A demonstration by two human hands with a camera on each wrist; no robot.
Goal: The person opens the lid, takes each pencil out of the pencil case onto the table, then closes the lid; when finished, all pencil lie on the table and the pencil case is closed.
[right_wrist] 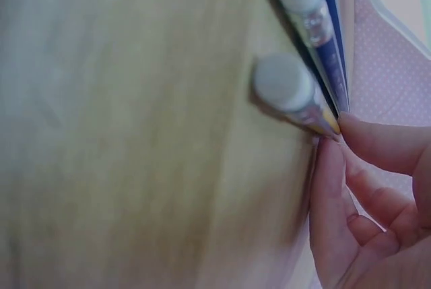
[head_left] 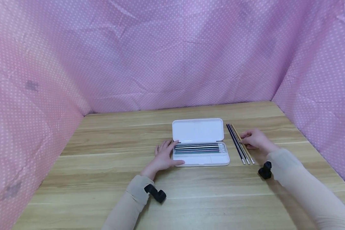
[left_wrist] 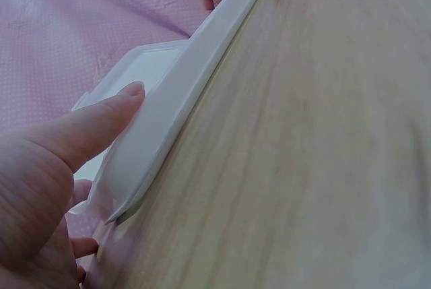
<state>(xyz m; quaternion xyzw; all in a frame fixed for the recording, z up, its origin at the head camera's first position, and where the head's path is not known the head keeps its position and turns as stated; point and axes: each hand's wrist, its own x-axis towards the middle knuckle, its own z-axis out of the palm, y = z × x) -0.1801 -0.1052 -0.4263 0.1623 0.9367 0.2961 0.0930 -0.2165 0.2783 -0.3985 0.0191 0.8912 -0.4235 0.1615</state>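
At frame right, our right hand [head_left: 257,140] is pinching the yellow pencil [head_left: 246,151]; our left hand [head_left: 162,158] (fingers spread) is touching the case [head_left: 194,159]; sideways dragging could scatter the dark pencils [head_left: 234,142].

Table [head_left: 103,166]: light tan wood, browner grain streaks. Cloth [head_left: 161,57] past its back edge: pink going lilac, white polka dots. Case [head_left: 197,130]: plain white. Pencils inside [head_left: 198,148]: dark, one greenish. Toward table's right edge: dark blue pencils [head_left: 235,144], yellow pencil [head_left: 248,154], white erasers [right_wrist: 283,81]. Sleeves [head_left: 304,182]: beige. Wrist cameras [head_left: 265,171]: black.
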